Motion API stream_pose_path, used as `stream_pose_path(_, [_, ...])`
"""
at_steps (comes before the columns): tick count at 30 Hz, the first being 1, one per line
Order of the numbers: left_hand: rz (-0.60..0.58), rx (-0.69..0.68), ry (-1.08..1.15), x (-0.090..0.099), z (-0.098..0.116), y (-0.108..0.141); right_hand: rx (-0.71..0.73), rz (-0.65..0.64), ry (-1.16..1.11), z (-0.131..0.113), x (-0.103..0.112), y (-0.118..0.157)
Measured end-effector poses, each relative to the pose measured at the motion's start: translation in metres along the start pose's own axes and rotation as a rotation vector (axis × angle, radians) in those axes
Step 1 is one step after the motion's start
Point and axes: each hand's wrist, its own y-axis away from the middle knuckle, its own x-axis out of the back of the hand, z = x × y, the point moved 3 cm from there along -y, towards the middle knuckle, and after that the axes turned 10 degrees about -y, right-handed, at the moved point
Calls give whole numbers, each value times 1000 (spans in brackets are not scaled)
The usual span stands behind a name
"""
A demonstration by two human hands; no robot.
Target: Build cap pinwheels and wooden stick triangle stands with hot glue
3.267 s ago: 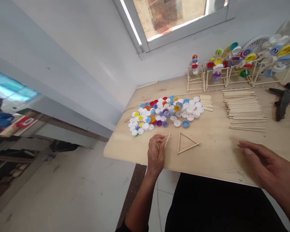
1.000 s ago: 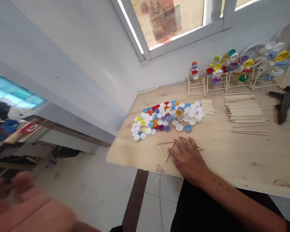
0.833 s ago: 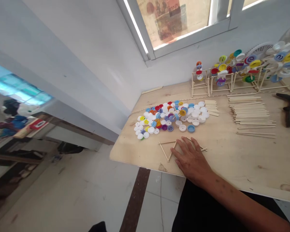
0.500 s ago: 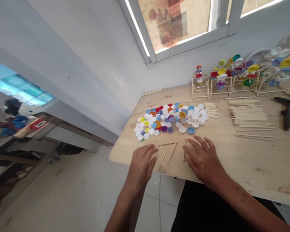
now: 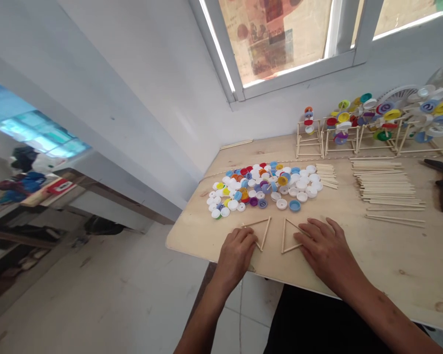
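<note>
L hand (image 5: 237,250) curled, R hand (image 5: 327,253) half-open on stick triangles (image 5: 283,236) nr caps (image 5: 264,189), grip unclear.

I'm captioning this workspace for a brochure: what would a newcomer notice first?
Probably the bright heap of plastic caps on the left part of the table. Next, the cap wheels on stick frames at the back right. Near the front edge, two stick triangles lie apart, the left hand on one and the right hand on the other.
</note>
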Motion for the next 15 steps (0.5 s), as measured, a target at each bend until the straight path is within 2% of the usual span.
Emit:
stream_pose_path(8, [48, 37, -2, -6, -11, -6, 45, -78, 66, -1, -13, -17])
stream_pose_path(15, [31, 46, 7, -4, -22, -8, 45, -165, 110, -10, -15, -34])
